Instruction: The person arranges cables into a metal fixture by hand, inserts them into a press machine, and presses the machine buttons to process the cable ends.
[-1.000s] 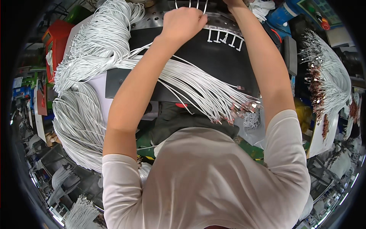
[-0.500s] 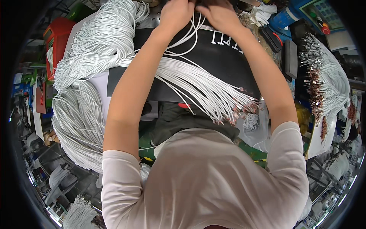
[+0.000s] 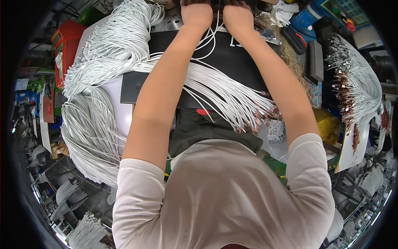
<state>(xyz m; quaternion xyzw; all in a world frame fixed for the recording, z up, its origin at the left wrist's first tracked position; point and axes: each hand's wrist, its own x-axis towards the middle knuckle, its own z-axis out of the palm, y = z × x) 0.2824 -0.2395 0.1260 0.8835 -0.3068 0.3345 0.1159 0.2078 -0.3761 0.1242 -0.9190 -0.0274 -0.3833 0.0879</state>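
Note:
My left hand (image 3: 197,15) and my right hand (image 3: 238,18) reach forward to the top edge of the view, a small gap between them. Most of their fingers are cut off by that edge, so their grip cannot be made out. A thin white cable (image 3: 218,18) runs up through the gap, and its end is out of sight. Below, loops of it curve over a black board (image 3: 240,66). A bundle of white cables (image 3: 219,85) with small copper-coloured ends (image 3: 259,120) lies across the board under my left forearm.
Piles of white cables (image 3: 116,37) and a hanging grey-white coil (image 3: 89,137) are on the left, near a red bin (image 3: 68,39). At right stand a blue cylinder (image 3: 306,18), a grey block (image 3: 316,62) and more cables (image 3: 360,83). Perforated metal (image 3: 172,20) lies beyond the board.
My hands, close together over the cable before, have moved apart and slightly forward. The cable now shows between them, and the small white pieces on the board are mostly behind my right forearm.

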